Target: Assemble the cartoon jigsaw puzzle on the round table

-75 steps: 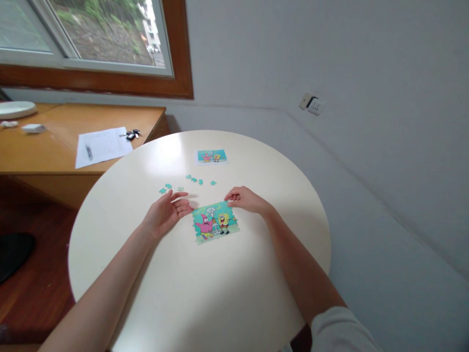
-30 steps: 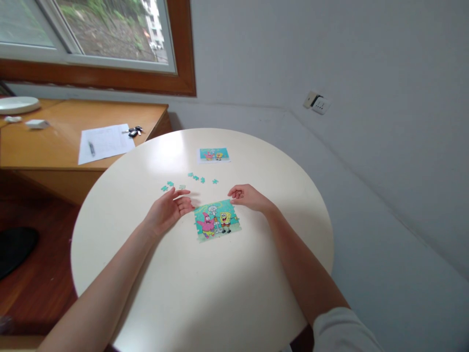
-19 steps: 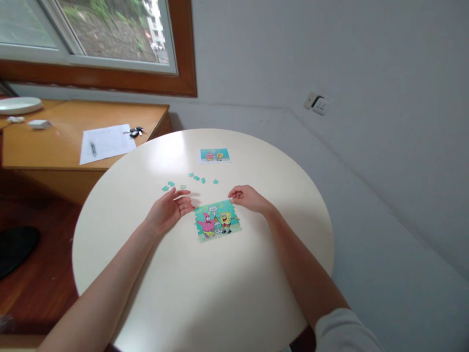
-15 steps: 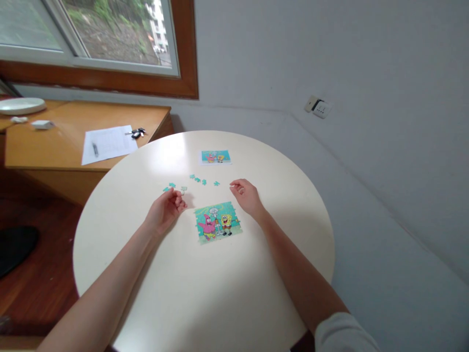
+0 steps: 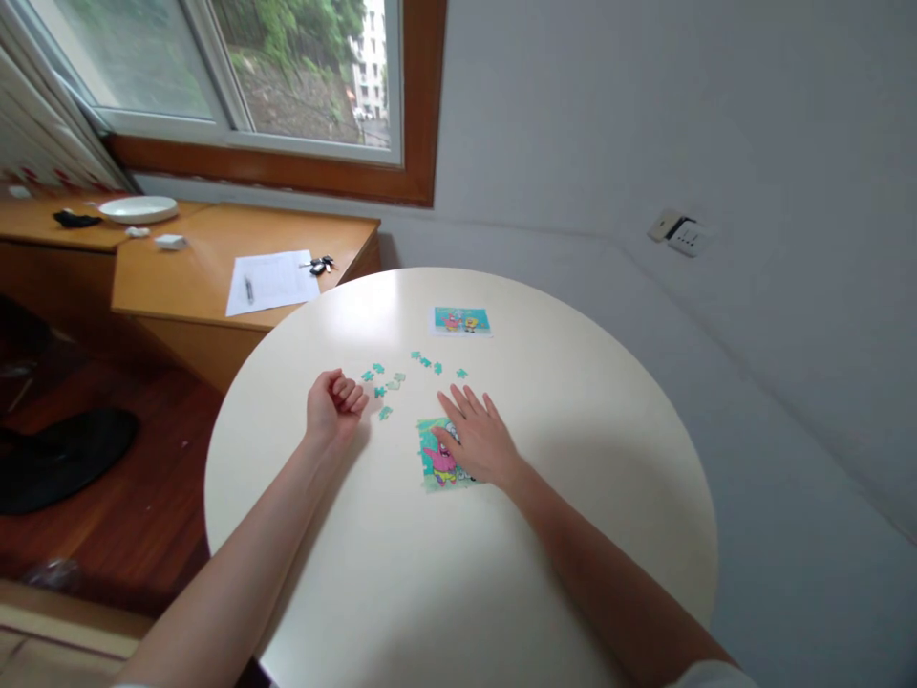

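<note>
My right hand (image 5: 479, 440) lies flat with its fingers spread over the right and upper part of a partly joined cartoon jigsaw puzzle (image 5: 436, 468). The pink starfish figure shows at its left, while the rest is under the hand. To the left of the puzzle, my left hand (image 5: 336, 406) is curled into a loose fist just above the table; anything inside it is hidden. Several loose teal and pale puzzle pieces (image 5: 379, 392) lie right beside that fist. Beyond my right fingertips are more loose pieces (image 5: 438, 368).
A small reference picture (image 5: 462, 321) of the same cartoon lies toward the far side of the round white table (image 5: 401, 573). Against the window wall, a wooden desk (image 5: 201, 287) holds a paper sheet (image 5: 268, 280), keys (image 5: 322, 266) and a white round object (image 5: 138, 209).
My right hand has come from beyond the puzzle's upper right corner down onto it, fingers spreading. My left hand has drawn left and curled tighter, uncovering loose pieces. The view has swung left.
</note>
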`<control>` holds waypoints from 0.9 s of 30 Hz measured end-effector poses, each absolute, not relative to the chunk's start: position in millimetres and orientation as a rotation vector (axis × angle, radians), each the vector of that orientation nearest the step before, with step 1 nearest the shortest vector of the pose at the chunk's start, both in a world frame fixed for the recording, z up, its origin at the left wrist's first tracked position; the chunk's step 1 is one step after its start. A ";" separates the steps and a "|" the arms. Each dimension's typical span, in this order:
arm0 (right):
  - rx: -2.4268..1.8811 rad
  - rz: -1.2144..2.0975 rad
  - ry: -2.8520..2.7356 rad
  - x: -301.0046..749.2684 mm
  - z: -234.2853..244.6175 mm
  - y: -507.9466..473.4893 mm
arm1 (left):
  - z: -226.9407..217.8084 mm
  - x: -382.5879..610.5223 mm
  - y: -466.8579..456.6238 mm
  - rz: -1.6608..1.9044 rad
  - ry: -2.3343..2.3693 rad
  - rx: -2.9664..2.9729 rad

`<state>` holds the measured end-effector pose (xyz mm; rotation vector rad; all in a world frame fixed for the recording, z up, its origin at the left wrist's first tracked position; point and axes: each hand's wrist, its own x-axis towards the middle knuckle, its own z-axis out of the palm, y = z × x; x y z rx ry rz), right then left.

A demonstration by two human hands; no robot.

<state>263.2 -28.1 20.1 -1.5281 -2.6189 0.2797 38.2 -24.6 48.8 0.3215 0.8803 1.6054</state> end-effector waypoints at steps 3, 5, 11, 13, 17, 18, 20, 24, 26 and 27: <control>-1.531 0.266 -2.625 263.7 21.8 -27.8 | 45.4 33.6 -22.2 1.661 0.915 0.318; -1.536 0.258 -2.628 263.5 21.9 -28.0 | 43.0 33.0 -21.4 1.720 1.004 0.389; -1.551 0.261 -2.634 262.1 19.2 -26.6 | 36.1 43.7 -24.6 1.847 1.436 0.873; -1.559 0.274 -2.637 261.9 19.4 -25.4 | 32.2 49.8 -26.1 1.797 1.482 0.988; -1.563 0.374 -2.659 263.1 22.9 -22.5 | 19.4 60.1 -26.9 1.576 1.723 1.354; -1.561 0.426 -2.655 263.5 24.2 -21.4 | 15.9 61.8 -26.8 1.479 1.815 1.488; -1.566 0.520 -2.607 263.9 26.6 -17.9 | 10.2 65.0 -26.7 1.299 1.956 1.698; -1.584 0.483 -2.497 259.4 28.8 0.6 | 7.2 71.5 -24.2 0.960 2.144 1.895; -1.590 0.417 -2.502 253.3 27.9 16.5 | 8.8 73.7 -19.5 0.836 2.188 1.900; -1.605 0.397 -2.503 249.2 27.0 25.4 | 9.7 73.9 -15.9 0.793 2.200 1.887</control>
